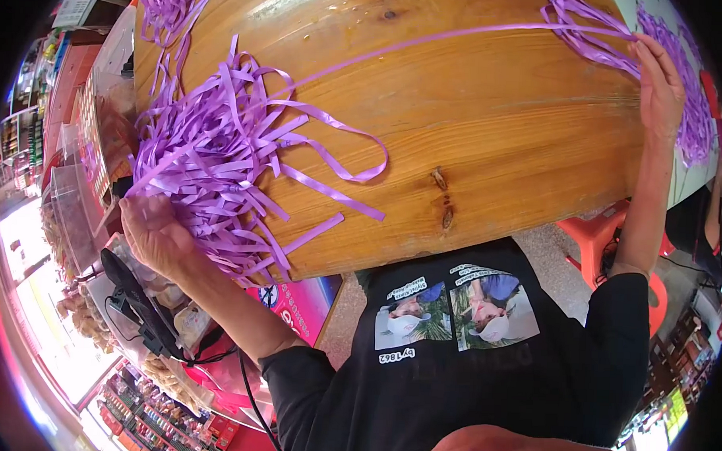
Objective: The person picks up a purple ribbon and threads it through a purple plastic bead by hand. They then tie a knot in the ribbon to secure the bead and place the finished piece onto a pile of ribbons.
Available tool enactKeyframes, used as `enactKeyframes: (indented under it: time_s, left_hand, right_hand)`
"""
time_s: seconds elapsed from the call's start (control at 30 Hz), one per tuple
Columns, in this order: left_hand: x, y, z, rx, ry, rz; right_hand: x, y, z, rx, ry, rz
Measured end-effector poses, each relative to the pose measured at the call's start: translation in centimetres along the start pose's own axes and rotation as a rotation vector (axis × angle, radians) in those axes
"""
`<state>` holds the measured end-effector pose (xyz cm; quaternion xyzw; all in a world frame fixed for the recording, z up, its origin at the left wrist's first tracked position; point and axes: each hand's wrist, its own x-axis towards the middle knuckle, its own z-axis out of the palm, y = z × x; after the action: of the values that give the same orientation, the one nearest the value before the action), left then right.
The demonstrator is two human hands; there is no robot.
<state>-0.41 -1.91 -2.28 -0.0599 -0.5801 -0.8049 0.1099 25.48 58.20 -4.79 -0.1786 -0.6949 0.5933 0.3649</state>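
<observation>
A long purple ribbon (pixel 431 43) stretches across the wooden table (pixel 475 134). At the far right, my right hand (pixel 660 89) pinches it between thumb and fingers, beside a looped bunch of purple ribbon (pixel 582 34). My left hand (pixel 158 230), out at the table's left edge, is closed on a purple ribbon strand that runs up over a heap of cut purple ribbons (pixel 212 157). This strand seems to be the same long ribbon, though part of it blends into the heap. Several loose ends and a loop spread from the heap over the wood.
More purple ribbon (pixel 166 8) lies at the far left, and another pile (pixel 688 94) rests on a pale surface at the right. Clear plastic boxes (pixel 71 207) stand left of the table. An orange stool (pixel 595 242) is below its right edge. A black cable hangs near my left arm.
</observation>
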Motion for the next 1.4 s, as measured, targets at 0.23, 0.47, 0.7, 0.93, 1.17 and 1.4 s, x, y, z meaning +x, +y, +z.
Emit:
enactKeyframes:
  time_s: [0.23,0.47,0.7,0.93,1.17,1.4]
  left_hand:
    - [1.3,-1.4,1.8,-0.649,-0.004,-0.237]
    - [-0.2,-2.3,5.6,-0.455,0.026,-0.237]
    - [-5.5,-3.7,12.3,0.010,-0.166,-0.194]
    - [-8.5,-2.9,15.3,-0.068,-0.367,-0.296]
    - [-10.3,-2.9,16.6,0.032,-0.513,-0.274]
    - [-11.2,-3.1,17.7,0.188,-0.555,-0.263]
  right_hand:
    - [0.3,0.8,0.7,0.295,-0.088,0.197]
    - [1.4,1.7,-0.7,0.548,-0.083,0.295]
    - [0.3,-1.6,5.1,0.376,-0.040,0.081]
    - [-2.1,-4.0,10.6,0.087,-0.293,-0.121]
    - [-4.9,-9.3,19.5,0.105,-0.558,-0.062]
    - [-4.7,-10.6,20.3,0.147,-0.774,0.080]
